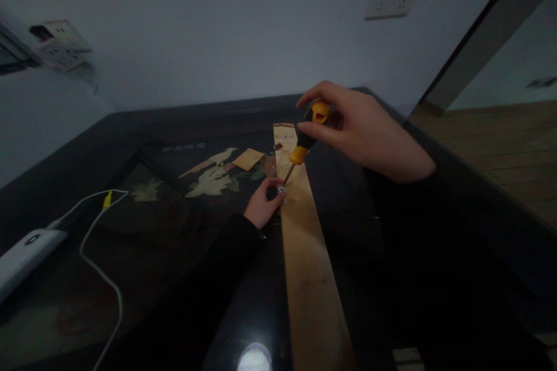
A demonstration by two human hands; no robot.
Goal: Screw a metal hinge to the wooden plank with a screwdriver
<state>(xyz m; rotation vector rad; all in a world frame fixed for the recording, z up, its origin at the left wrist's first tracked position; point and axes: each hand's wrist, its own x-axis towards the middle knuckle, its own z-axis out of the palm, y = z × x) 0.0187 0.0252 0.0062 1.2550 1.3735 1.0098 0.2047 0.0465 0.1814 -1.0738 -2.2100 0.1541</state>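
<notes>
My right hand [348, 124] is wrapped round the yellow and black handle of a screwdriver [300, 151]. The shaft slants down and to the left, and its tip meets a small shiny metal piece [282, 191] at the left edge of a long wooden board [307, 243]. My left hand [264, 202] pinches that metal piece against the board between thumb and fingers. Its exact kind is too small to make out, and the fingers partly cover it. The board lies flat on a dark glossy table and runs from near me toward the wall.
A white power bank or similar device [32, 255] with a white cable [102, 272] lies at the left of the dark table [243, 278]. A tan square piece [248, 159] rests left of the board's far end. Wall sockets [392, 0] are at the back.
</notes>
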